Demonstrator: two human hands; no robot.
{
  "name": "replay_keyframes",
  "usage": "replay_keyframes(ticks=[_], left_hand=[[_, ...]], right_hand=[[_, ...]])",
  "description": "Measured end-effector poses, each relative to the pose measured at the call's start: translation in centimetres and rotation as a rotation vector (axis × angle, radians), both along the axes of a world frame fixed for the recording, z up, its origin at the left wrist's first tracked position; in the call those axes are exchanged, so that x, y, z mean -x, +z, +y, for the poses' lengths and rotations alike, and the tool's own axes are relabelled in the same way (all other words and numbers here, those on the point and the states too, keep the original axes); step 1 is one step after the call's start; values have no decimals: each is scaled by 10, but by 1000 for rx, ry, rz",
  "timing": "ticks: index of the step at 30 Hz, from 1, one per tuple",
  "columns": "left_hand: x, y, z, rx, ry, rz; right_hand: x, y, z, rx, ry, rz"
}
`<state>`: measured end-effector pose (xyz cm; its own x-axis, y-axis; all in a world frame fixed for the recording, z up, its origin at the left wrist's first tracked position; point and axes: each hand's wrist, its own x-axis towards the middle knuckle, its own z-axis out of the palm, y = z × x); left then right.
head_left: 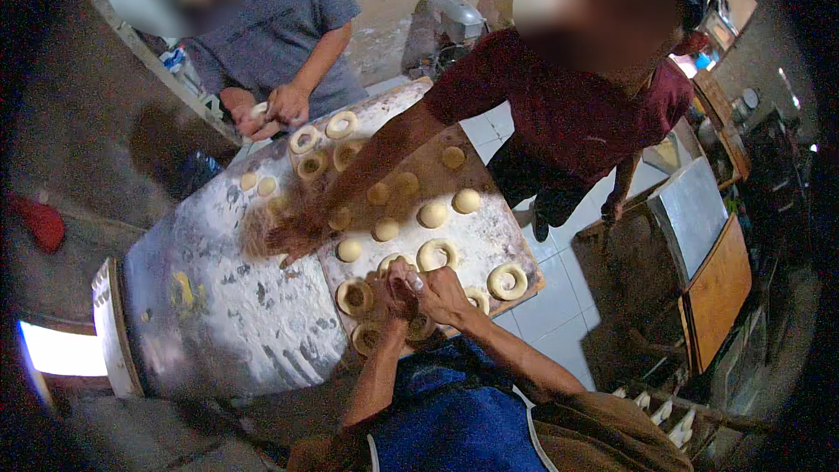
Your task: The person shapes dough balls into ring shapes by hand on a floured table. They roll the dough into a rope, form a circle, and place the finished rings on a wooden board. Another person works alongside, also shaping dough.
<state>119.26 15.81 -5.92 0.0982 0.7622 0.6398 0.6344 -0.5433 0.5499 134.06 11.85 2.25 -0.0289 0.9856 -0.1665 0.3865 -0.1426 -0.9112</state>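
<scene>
My left hand (pixel 400 294) and my right hand (pixel 445 295) meet above the near edge of a floured wooden board (pixel 500 238). The fingers of both are closed around a small pale piece of dough (pixel 414 281), mostly hidden by them. Just beyond my hands lies a dough ring (pixel 426 248). A second ring (pixel 495 283) rests to the right, and a shaded ring (pixel 342 298) to the left. Farther up the board sit several round dough balls (pixel 433 214). Partly covered by my hands and forearms are more rings.
A co-worker in a maroon shirt (pixel 559 96) reaches across the board, one hand (pixel 297 234) low over the floured metal table (pixel 197 253). At the far left another person's hands (pixel 287 107) hold dough. Boards (pixel 721 288) lean at the right. Behind stands a grey machine (pixel 456 16).
</scene>
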Motion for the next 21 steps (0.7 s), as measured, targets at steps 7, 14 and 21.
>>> replay_keyframes(ticks=[7, 14, 21], left_hand=[[-36, 19, -8, 397, -143, -66], [-49, 123, -4, 933, -266, 352], [-62, 78, -2, 906, -318, 213]], right_hand=[[-21, -6, -11, -262, -124, -113], [-41, -12, -15, -266, -119, -89], [-56, -1, -21, -250, -230, -69]])
